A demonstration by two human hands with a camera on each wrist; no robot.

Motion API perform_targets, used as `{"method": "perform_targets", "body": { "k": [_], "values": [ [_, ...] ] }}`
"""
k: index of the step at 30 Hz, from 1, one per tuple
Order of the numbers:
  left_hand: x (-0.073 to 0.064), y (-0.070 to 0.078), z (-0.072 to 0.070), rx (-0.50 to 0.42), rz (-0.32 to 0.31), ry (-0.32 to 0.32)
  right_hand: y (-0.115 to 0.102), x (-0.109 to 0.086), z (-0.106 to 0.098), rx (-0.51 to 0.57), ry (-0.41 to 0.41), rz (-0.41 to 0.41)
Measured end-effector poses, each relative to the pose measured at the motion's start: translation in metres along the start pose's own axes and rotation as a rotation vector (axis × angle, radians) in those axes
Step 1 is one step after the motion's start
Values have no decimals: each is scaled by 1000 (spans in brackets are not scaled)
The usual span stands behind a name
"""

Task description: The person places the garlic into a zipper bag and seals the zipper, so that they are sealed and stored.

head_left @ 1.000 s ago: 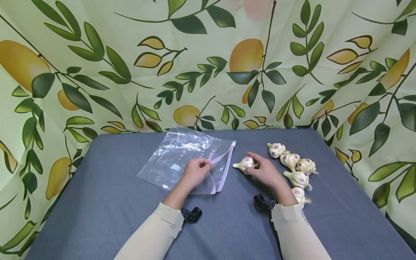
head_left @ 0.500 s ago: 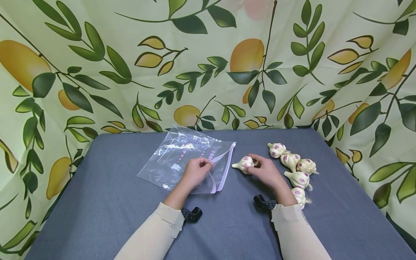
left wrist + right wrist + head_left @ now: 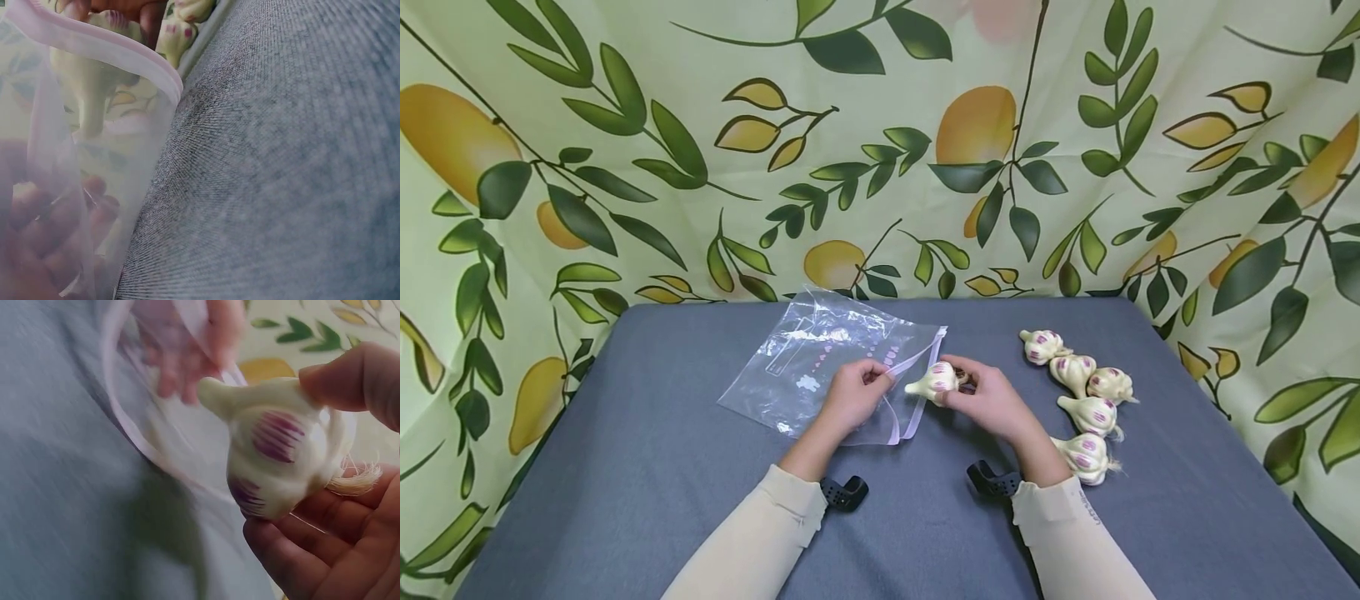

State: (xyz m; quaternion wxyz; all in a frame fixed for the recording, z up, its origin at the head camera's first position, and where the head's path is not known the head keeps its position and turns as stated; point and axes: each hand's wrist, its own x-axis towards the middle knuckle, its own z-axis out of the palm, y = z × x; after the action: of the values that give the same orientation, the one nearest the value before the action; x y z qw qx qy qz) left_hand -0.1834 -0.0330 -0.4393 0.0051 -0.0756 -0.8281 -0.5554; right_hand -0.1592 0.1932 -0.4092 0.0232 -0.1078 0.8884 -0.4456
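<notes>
My left hand [image 3: 856, 395] pinches the upper edge of a clear zip bag [image 3: 790, 367] with a pale pink zip strip and small printed marks, holding its mouth apart. In my right hand [image 3: 988, 398] a white garlic bulb [image 3: 937, 382] with purple streaks is gripped by its root end, thumb on one side and fingers on the other. Its stem points left, right at the bag's mouth. The right wrist view shows the bulb [image 3: 275, 444] close up, with the bag's pink rim [image 3: 119, 419] behind it. Through the film in the left wrist view, the left fingers [image 3: 62, 231] look blurred.
Several more garlic bulbs [image 3: 1087, 414] lie in a crooked row on the right of the grey cloth-covered table [image 3: 647, 467]. A fabric backdrop [image 3: 865, 100] printed with fruit and leaves hangs along the table's back and sides. Each wrist wears a black strap mount [image 3: 846, 493].
My right hand has carried the garlic bulb leftward, from beside the bag to its open mouth. My left hand keeps its pinch on the bag's edge, almost unmoved.
</notes>
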Motion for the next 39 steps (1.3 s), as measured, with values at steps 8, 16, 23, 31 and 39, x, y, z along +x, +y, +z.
{"method": "perform_targets", "body": {
  "k": [8,16,23,31,39],
  "values": [
    [-1,2,1,-18,68,9,-8,2,27,-35,-82,-59],
    [-8,16,8,103,233,40,-4,3,41,10,-68,-79],
    [-14,26,11,189,401,118,-6,4,48,12,-15,-100],
    [-20,30,14,295,533,190,-9,8,59,-6,24,-69],
    [-22,32,12,412,617,320,-13,18,66,98,36,-60]
  ]
}}
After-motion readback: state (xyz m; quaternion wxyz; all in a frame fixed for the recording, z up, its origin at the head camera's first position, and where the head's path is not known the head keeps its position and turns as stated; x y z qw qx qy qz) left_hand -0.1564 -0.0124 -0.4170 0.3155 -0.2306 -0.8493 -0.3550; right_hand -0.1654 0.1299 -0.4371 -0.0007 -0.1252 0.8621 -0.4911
